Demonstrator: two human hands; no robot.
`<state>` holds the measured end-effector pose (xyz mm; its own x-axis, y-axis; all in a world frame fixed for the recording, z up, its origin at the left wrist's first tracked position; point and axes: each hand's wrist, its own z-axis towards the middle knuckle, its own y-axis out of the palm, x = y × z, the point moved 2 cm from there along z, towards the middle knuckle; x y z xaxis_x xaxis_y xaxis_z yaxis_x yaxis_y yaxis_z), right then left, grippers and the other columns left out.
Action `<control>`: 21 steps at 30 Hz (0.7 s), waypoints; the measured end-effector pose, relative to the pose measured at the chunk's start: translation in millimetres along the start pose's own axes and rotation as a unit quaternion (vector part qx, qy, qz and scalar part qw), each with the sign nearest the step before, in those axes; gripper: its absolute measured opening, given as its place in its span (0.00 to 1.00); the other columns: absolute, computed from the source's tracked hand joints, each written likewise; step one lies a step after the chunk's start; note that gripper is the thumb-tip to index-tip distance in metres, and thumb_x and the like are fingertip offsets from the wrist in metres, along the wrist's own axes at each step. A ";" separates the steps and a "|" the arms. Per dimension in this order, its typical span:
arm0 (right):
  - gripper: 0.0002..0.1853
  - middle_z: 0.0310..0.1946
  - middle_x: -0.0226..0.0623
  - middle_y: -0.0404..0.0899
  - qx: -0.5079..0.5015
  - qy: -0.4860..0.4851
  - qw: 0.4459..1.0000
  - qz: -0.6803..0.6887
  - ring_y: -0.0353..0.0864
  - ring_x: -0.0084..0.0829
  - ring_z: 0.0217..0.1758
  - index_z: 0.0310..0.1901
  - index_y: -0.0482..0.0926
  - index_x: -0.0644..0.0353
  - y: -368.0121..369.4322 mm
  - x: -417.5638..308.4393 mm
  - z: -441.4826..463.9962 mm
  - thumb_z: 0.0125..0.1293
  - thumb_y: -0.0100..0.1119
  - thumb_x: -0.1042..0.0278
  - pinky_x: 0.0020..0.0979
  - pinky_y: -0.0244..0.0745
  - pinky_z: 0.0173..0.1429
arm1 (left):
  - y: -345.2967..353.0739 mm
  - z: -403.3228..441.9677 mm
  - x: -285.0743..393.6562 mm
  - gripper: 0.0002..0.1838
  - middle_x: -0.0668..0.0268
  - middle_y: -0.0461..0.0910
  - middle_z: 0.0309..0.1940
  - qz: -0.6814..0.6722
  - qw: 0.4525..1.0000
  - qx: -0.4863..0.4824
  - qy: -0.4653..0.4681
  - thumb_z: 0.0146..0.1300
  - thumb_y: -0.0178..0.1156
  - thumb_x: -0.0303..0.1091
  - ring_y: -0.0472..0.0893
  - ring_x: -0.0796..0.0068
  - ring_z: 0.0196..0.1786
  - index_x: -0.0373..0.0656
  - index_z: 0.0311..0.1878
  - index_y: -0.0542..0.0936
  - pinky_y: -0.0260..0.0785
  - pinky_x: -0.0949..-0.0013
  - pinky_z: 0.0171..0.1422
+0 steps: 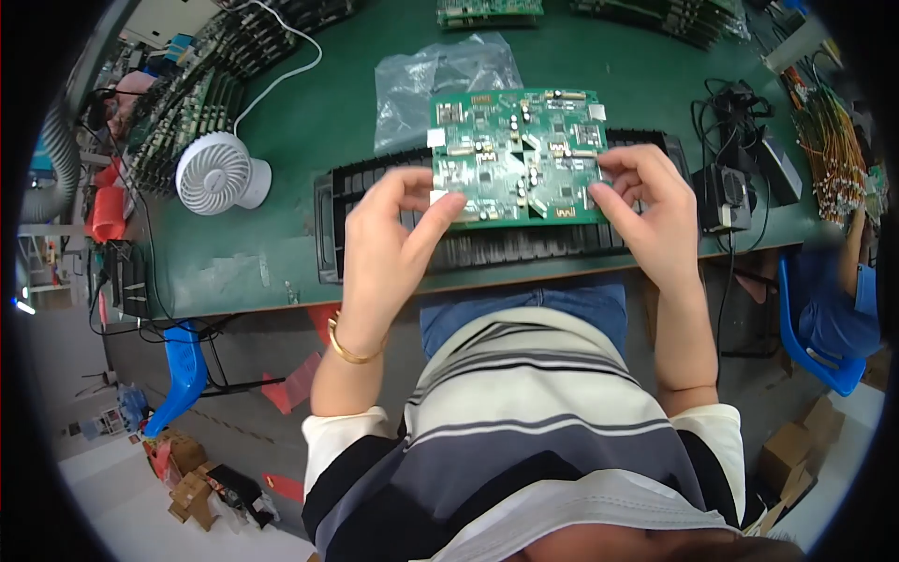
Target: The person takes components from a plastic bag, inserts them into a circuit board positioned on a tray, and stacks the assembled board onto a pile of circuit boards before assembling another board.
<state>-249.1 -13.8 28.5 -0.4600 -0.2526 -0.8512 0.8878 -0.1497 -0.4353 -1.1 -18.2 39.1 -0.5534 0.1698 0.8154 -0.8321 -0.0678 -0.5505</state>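
Observation:
A green circuit board panel (pixel 501 173) with chips, capacitors and white connectors is held up over a black slotted rack (pixel 449 251). My left hand (pixel 389 229) grips the panel's left edge, thumb on the face and fingers at the side and behind. On the opposite edge, my right hand (pixel 651 206) pinches the board between thumb and fingers. The board hides the middle of the rack. Behind it, a clear plastic bag (pixel 403 94) lies on the green table mat (pixel 309 122).
A white fan (pixel 213 173) stands at left, near several racked boards (pixel 192 122). More boards (pixel 489 9) sit at the back. Black adapters (pixel 726 197) with cables and a wire bundle (pixel 829 150) are at right. Another person (pixel 833 300) sits at far right.

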 end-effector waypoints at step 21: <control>0.15 0.36 0.36 0.85 0.058 0.017 0.968 -0.243 0.82 0.37 0.36 0.44 0.83 0.59 55.7 118.0 294.0 0.54 0.63 0.65 0.34 0.77 0.45 | 69.1 318.9 -98.5 0.21 0.66 0.81 0.36 -0.081 0.990 -0.062 -0.099 0.60 0.66 0.40 0.76 0.79 0.35 0.35 0.51 0.80 0.70 0.77 0.41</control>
<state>-259.1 -333.1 -10.1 -0.8208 -0.0941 -0.5635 0.5571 -0.3499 -0.7531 -16.3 -353.2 -22.2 -0.4195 -0.0285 0.9073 -0.9063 0.0688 -0.4169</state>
